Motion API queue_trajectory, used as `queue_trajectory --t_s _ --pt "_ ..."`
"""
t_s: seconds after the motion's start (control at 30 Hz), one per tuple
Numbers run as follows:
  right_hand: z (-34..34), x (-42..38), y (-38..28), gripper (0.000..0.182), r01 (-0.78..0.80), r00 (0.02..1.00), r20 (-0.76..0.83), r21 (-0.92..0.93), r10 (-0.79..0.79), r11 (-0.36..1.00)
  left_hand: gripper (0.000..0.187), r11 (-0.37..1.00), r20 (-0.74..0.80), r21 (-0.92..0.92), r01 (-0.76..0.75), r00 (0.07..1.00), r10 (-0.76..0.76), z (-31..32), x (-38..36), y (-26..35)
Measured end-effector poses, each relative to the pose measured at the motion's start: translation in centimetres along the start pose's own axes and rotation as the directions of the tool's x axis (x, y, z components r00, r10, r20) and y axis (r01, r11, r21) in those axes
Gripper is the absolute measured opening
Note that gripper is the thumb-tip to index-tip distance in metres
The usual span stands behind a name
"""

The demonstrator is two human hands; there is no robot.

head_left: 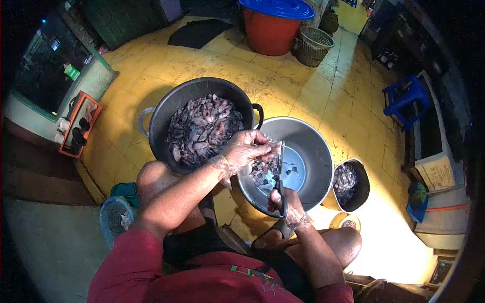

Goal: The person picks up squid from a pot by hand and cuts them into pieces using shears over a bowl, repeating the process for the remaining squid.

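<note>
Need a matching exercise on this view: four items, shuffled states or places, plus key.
1. Scissors
2. Left hand
3. Red tub
4. Pale mesh basket

A. On the floor beside a red container
B. Gripped by the right hand
C. Topped with a blue lid
D. Pinching a small piece

Pairs: 1-B, 2-D, 3-C, 4-A

Yellow tiled floor [283,101], red tub [270,33] with blue lid [283,7], blue plastic stool [406,101], grey basin [316,156], maroon shirt [202,278], orange-red crate [76,123], black-handled pot [174,108]
</note>
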State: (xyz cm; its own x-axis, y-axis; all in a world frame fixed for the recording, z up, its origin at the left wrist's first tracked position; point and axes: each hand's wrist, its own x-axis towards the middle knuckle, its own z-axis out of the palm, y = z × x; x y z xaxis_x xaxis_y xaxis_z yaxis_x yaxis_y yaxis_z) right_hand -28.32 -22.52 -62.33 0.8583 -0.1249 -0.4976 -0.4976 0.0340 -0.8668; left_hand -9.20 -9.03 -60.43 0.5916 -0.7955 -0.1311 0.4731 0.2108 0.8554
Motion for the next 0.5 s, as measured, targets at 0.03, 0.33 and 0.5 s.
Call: queue_trajectory --t_s 0.03,0.33,0.5 --pt "0.1 0.0 0.0 0.051 0.000 1.000 0.000 0.000 0.000 1.000 0.007 0.999 -0.008 -0.013 0.037 0.999 -0.037 0.2 -0.2 0.3" --pt "0.5 -0.4 -0.2 0.045 -0.067 0.996 -0.061 -0.050 0.064 0.996 0.012 0.999 0.020 0.005 0.045 0.999 -0.045 0.3 -0.2 -0.7" --pt "0.7 -0.9 -1.6 0.042 -0.104 0.990 -0.114 -0.167 0.085 0.980 0.014 0.999 0.020 0.035 0.040 0.999 -0.041 -0.4 0.0 -0.3"
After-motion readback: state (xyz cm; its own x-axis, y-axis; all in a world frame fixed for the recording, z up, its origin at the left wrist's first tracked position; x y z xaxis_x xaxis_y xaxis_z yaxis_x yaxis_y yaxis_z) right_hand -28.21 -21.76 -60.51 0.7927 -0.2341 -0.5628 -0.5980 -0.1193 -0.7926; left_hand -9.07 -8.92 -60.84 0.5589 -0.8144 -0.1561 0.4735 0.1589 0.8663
